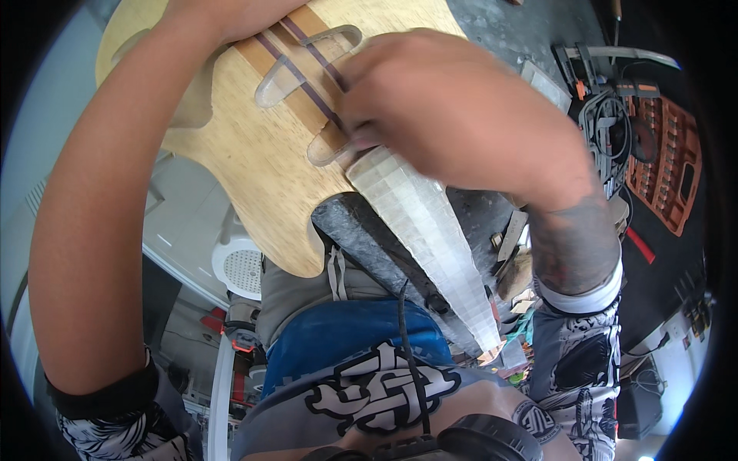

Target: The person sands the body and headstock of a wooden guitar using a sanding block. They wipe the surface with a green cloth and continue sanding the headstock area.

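Observation:
A pale wooden guitar body with darker centre stripes and routed cavities fills the upper middle. A long neck, covered in pale, gridded material, runs from it toward the lower right. My left hand rests on the body at the top edge, its fingers mostly hidden. My right hand, blurred by motion, has curled fingers down by the cavities near the neck joint; I cannot make out what they hold.
A dark bench edge lies below the guitar. To the right are an orange socket case, coiled cables, a red-handled tool and small scraps. A white perforated stool stands at the left.

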### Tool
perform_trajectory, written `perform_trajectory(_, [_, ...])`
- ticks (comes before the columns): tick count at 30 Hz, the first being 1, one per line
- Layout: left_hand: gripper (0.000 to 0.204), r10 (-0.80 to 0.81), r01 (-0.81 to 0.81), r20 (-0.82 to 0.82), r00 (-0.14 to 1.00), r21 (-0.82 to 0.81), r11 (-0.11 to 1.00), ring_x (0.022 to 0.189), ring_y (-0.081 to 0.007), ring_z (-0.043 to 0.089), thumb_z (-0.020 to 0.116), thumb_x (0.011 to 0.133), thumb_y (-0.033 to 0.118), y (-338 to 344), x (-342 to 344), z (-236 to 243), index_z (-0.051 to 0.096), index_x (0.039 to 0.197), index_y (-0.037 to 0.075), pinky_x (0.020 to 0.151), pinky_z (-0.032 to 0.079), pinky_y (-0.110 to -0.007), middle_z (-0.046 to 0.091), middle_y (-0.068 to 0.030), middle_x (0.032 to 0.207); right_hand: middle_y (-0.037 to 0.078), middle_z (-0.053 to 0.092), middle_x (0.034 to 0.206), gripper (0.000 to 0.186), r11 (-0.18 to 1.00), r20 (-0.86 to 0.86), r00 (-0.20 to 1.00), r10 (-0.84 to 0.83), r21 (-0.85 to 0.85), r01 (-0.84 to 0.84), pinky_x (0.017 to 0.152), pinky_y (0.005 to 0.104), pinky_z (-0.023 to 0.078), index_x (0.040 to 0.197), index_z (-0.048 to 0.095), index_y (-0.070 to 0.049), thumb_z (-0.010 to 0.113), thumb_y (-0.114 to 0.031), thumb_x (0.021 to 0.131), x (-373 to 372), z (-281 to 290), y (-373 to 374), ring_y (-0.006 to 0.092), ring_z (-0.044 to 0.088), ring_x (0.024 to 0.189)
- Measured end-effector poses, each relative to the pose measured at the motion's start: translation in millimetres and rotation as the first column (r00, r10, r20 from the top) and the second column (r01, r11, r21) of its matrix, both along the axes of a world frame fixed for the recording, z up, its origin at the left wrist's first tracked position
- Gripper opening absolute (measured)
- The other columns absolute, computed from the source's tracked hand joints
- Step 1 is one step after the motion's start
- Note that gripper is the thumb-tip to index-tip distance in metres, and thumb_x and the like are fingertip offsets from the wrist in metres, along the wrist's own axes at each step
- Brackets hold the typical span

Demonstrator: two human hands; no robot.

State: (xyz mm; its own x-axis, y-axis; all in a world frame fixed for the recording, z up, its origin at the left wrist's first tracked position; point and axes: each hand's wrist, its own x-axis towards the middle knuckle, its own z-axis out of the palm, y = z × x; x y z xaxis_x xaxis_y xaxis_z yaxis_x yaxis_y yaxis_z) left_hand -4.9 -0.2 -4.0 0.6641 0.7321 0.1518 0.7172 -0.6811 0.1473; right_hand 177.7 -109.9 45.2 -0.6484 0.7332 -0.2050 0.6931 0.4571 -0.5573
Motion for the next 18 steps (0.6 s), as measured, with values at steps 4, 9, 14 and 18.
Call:
perform_trajectory(4, [0.07, 0.006, -0.006, 0.007, 1.0, -0.05, 0.999, 0.148, -0.0381, 0.034, 0.059, 0.096, 0.055, 2, 3, 4, 0.048, 0.154, 0.017, 0.124, 0.023, -0.049, 0.041, -0.0212, 0.157, 0.012, 0.07, 0.089, 0.008, 0.997, 0.054, 0.997, -0.048, -0.054, 0.05, 0.083, 0.041, 0.055, 0.085, 0.075, 0.0, 0.072, -0.007, 0.081, 15, 3, 0, 0.0338, 0.07, 0.091])
perform_trajectory(9, [0.069, 0.008, -0.008, 0.009, 1.0, -0.014, 1.0, 0.148, -0.0386, 0.034, 0.06, 0.096, 0.054, -1, 5, 6, 0.049, 0.153, 0.017, 0.124, 0.023, -0.05, 0.041, -0.0213, 0.157, 0.021, 0.072, 0.081, 0.013, 0.982, -0.082, 0.991, 0.106, 0.163, -0.092, 0.073, 0.0463, 0.058, 0.081, 0.075, 0.002, 0.066, -0.008, 0.082, -11, -8, -6, 0.038, 0.073, 0.082])
perform_trajectory(14, [0.068, 0.01, -0.009, 0.025, 1.0, -0.017, 1.0, 0.148, -0.0392, 0.034, 0.061, 0.095, 0.053, 0, 0, 4, 0.05, 0.152, 0.017, 0.124, 0.023, -0.05, 0.042, -0.0217, 0.157, 0.01, 0.066, 0.087, 0.015, 0.998, 0.03, 0.999, 0.041, 0.05, -0.042, 0.086, 0.0404, 0.054, 0.087, 0.075, -0.003, 0.07, -0.016, 0.085, 16, 2, 2, 0.0318, 0.067, 0.093])
perform_trajectory(18, [0.067, -0.038, 0.037, 0.042, 0.998, 0.017, 0.999, 0.147, -0.0399, 0.035, 0.061, 0.095, 0.052, 17, -3, -12, 0.051, 0.152, 0.017, 0.124, 0.023, -0.05, 0.043, -0.0217, 0.156, 0.007, 0.067, 0.088, 0.011, 0.981, -0.023, 0.991, 0.13, 0.151, -0.125, 0.087, 0.0391, 0.053, 0.087, 0.077, -0.006, 0.071, -0.015, 0.084, -4, 0, -2, 0.0285, 0.067, 0.096])
